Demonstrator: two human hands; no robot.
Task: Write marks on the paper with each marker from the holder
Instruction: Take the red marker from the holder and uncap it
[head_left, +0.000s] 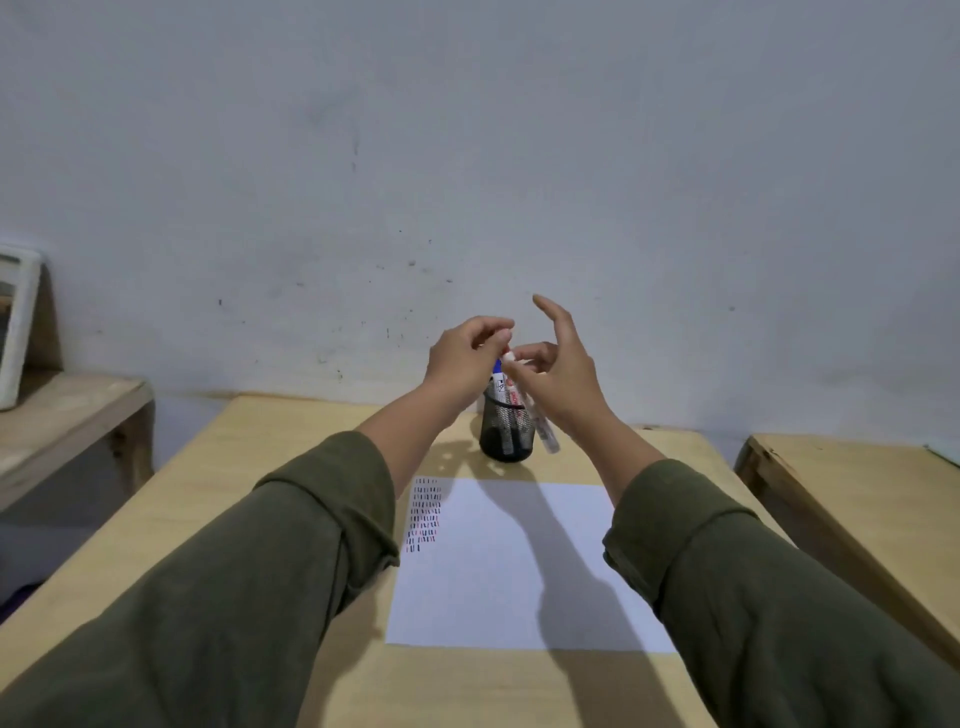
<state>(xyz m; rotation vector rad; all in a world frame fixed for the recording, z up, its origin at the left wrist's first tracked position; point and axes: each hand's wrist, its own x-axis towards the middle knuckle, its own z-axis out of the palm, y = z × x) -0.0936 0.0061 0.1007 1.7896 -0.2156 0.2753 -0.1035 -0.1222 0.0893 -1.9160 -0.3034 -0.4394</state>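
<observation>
I saw both hands raised at the centre of the frame, above one black mesh holder (506, 434) standing on the table (270, 467). My left hand (467, 364) was curled, its fingertips pinched near the top of a blue-capped marker (498, 375) standing in the holder; whether it truly gripped it I could not tell. My right hand (558, 379) pinched one white marker (535, 415) between thumb and a finger, the other fingers spread upward; that marker slanted down to the holder's right. I counted at least three markers, the third red-labelled (514, 397) in the holder. One paper (519, 566) lay below centre, with rows of short dark and red marks (425, 512) at its upper left corner.
</observation>
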